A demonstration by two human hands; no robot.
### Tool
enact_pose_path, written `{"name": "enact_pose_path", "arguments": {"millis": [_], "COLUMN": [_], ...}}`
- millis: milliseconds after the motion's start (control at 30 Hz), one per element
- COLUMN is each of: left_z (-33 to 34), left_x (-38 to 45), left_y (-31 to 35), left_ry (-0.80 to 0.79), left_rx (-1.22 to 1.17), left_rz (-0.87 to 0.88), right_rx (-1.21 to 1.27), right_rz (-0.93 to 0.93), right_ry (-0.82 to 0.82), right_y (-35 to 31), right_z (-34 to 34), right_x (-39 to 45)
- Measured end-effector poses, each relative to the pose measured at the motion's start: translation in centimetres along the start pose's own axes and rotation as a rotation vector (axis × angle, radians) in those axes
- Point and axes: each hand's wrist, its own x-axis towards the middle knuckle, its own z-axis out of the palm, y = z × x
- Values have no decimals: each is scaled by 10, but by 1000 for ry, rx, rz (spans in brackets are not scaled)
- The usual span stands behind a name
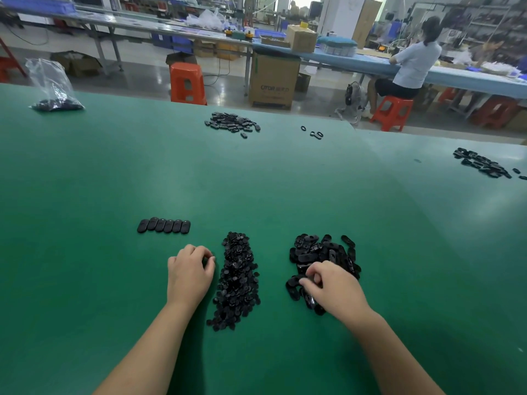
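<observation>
A row of shells (163,225) lies on the table (85,181) beyond the hands. The right hand (333,286) pinches a shell (293,282) off its pile (325,252); the left hand (189,272) curls, grip contents unclear.

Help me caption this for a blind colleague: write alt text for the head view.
A person's two bare hands work at a green table: the right hand reaches with curled fingers into a pile of black oval pieces, the left hand rests curled beside a pile of smaller black parts. A neat row of six oval pieces lies beyond the left hand.
</observation>
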Motion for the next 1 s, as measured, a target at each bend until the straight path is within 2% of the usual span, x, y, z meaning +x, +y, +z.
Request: {"name": "enact_pose_path", "arguments": {"millis": [67, 167, 600, 800, 933, 1000], "left_z": [0, 0, 3, -1, -3, -4], "left_x": [0, 0, 0, -1, -2, -2], "left_y": [0, -1, -3, 1, 1, 1], "left_ry": [-3, -12, -18, 2, 2, 6], "left_rx": [-4, -18, -43, -89, -154, -199], "left_rz": [3, 16, 53, 48, 17, 1], "right_rx": [-74, -117, -50, 363, 825, 944], "right_rz": [2, 33, 49, 62, 96, 100], "right_ry": [-112, -174, -61, 153, 55, 20], "right_y": [-7, -10, -13, -26, -53, -67], "right_z": [1, 4, 10, -3, 6, 17], "right_x": [-4, -6, -8, -4, -3, -2]}}
